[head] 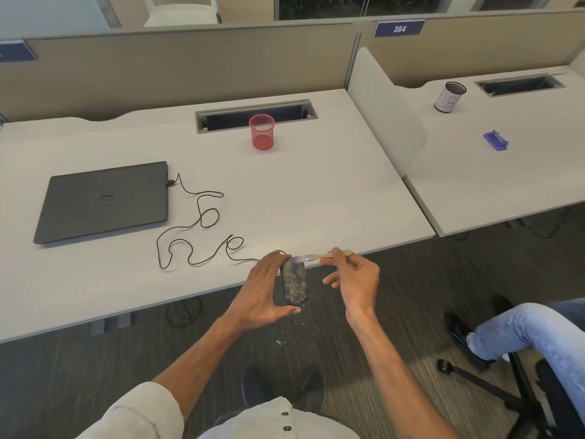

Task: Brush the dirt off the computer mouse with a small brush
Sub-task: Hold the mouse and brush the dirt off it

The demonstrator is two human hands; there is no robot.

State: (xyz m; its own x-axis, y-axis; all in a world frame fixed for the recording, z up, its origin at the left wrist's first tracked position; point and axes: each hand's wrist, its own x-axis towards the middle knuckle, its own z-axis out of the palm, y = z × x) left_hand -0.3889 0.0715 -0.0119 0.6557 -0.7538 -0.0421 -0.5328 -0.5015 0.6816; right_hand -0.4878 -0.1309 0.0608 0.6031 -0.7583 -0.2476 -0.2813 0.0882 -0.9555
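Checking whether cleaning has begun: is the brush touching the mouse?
Touching. The head view shows the brush bristles lying on the far end of the mouse, no gap visible.

Closed grey laptop (103, 201), red mesh cup (262, 132) on white desk (332, 191); neighbouring desk: pale cup (449, 97), perhaps a purple stapler (495, 140).

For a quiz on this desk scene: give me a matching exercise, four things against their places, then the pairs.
Things:
1. dirt-speckled black computer mouse
2. small wooden-handled brush
3. red mesh pen cup
4. closed grey laptop

Places:
A. beside the cable slot at the back of the desk
B. flat on the desk's left part
C. in the left hand, off the desk's front edge
D. in the right hand, bristles at the mouse's far end

Pairs: 1-C, 2-D, 3-A, 4-B
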